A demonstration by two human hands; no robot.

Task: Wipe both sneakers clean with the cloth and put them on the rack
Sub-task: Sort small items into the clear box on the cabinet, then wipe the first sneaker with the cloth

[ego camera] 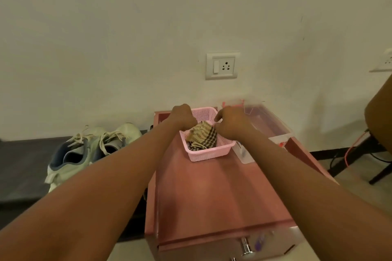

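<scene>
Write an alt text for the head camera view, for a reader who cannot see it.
The left hand and right hand reach into a pink basket on a pink cabinet; the right hand appears to pinch the checked cloth inside. Two pale green sneakers stand side by side on a dark surface to the left, below a wall with a socket.

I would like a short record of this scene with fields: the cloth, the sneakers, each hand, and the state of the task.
cloth: checked, crumpled, inside the pink basket
basket: on the pink cabinet, near the wall
sneakers: a pair, side by side on the dark low surface left of the cabinet
left hand: at the basket's left rim, fingers curled; grip hidden
right hand: seems to pinch the cloth's right edge
task state: wiping not yet begun
</scene>
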